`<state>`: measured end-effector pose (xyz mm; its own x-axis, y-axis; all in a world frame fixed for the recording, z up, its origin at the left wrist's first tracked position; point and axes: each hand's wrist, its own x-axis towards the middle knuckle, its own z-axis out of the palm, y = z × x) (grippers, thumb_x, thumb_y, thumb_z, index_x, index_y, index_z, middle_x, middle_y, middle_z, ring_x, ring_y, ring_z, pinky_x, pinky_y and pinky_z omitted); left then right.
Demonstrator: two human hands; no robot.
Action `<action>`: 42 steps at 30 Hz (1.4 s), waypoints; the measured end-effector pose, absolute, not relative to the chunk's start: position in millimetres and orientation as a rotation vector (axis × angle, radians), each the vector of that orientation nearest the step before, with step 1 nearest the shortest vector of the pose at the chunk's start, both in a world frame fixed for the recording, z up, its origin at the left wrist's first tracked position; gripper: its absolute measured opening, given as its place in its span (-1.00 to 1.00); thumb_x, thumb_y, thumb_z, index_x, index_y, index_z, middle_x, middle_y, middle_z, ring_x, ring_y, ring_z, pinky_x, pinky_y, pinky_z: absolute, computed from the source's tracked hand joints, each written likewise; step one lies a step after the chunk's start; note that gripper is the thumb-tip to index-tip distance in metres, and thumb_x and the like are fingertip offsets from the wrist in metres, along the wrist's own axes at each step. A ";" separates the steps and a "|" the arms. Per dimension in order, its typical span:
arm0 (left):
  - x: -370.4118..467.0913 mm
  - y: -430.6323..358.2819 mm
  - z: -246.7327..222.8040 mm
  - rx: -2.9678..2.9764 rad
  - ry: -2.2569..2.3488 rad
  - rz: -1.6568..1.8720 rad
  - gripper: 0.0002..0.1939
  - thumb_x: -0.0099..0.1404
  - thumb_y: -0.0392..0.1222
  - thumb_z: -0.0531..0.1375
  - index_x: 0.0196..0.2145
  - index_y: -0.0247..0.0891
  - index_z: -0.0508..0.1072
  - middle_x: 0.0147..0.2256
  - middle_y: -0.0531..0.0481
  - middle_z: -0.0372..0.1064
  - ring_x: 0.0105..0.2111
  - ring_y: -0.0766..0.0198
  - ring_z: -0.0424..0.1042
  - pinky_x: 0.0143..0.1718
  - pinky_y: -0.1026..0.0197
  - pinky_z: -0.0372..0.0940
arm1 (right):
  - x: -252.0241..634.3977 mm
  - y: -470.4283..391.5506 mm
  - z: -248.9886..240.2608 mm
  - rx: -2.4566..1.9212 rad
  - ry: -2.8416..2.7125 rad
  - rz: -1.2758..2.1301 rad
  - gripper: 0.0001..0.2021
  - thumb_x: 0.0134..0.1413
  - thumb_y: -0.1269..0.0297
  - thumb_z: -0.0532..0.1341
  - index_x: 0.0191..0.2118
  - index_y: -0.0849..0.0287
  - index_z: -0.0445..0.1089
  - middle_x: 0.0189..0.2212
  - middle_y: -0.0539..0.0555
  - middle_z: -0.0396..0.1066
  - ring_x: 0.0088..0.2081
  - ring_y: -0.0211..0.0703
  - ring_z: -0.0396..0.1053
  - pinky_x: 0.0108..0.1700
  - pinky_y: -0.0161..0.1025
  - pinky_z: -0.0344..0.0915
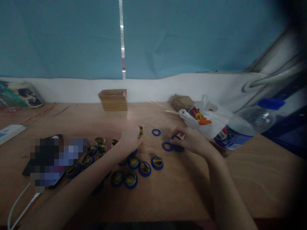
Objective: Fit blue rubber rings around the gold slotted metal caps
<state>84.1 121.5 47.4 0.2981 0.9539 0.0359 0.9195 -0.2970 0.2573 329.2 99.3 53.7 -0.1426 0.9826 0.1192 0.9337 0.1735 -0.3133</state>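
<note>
My left hand (130,139) is closed with a gold-coloured metal pin back (140,131) at its fingertips. Over to the right, my right hand (190,138) pinches a blue ring (176,137) just above the table. Two more blue rings lie close by: one flat ring (156,132) between my hands and another ring (167,146) beside my right fingers. Under and around my left forearm are several round pieces, gold metal set in blue rings, such as the round piece (145,168). Loose gold pin backs (100,141) sit left of my left wrist, and my forearm hides some pieces.
A small cardboard box (114,101) stands by the wall. At right are a plastic bag (216,116), a brown paper packet (182,102) and a large tilted bottle (242,127). Phones (64,163) with white cables (24,204) lie left; a white power strip (11,133) is beyond.
</note>
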 end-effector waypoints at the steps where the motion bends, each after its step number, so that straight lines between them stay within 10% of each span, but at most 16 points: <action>1: 80.7 115.6 49.9 2.377 1.713 0.329 -0.87 0.26 -0.27 0.15 -0.23 -0.35 0.42 -0.26 -0.24 0.49 -0.19 -0.04 0.49 -0.24 0.06 0.36 | 327.0 99.7 54.8 -1.787 -2.123 0.193 -0.87 -0.04 0.21 0.31 -0.34 0.12 0.48 -0.42 0.05 0.50 -0.37 -0.05 0.45 -0.38 -0.21 0.31; 15: 57.3 81.8 23.5 1.934 1.078 1.112 -0.57 0.12 -0.42 0.22 -0.03 -0.27 0.37 -0.06 -0.15 0.44 -0.09 0.10 0.48 -0.07 0.07 0.38 | 229.8 65.7 36.9 -0.858 -1.953 0.299 -0.71 0.06 0.29 0.34 -0.07 0.08 0.39 -0.10 0.10 0.46 -0.07 -0.06 0.43 -0.06 -0.10 0.42; 42: 60.0 73.6 38.8 1.111 0.872 1.191 -0.71 0.20 -0.25 0.24 -0.10 -0.31 0.39 -0.11 -0.15 0.53 -0.14 0.21 0.53 -0.12 0.20 0.41 | 229.2 64.3 27.6 -0.971 -1.968 0.330 -0.49 0.11 0.34 0.28 0.17 0.01 0.19 0.07 0.11 0.40 0.06 -0.02 0.40 0.09 -0.02 0.37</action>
<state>60.0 73.6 38.8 0.1874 0.9815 0.0394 -0.2592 0.0107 0.9658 229.2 64.3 27.6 -0.2973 0.7409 0.6023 0.5036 0.6576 -0.5604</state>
